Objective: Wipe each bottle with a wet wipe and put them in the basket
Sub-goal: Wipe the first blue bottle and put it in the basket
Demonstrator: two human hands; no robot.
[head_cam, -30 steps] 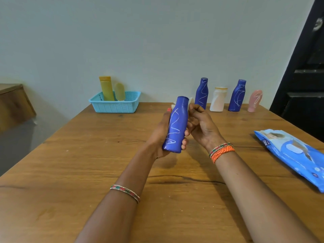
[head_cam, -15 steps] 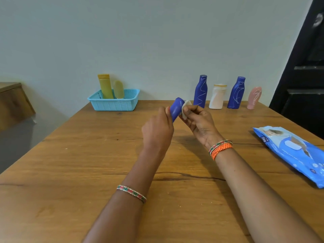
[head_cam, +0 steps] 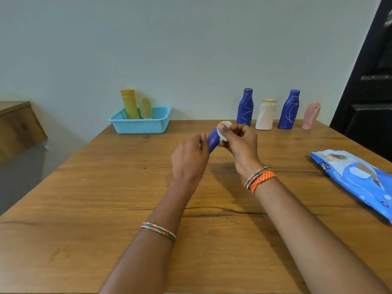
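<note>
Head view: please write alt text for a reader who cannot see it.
Over a wooden table, the left hand grips a blue bottle while the right hand presses a white wet wipe on its end. Two yellow bottles stand in a turquoise basket; four bottles wait beyond.

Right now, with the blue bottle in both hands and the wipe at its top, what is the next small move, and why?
Probably carry the blue bottle to the turquoise basket. The right hand presses the wet wipe on its top end while the left hand grips the body, so the wiping looks nearly done. Two yellow bottles already stand in the basket.
</note>
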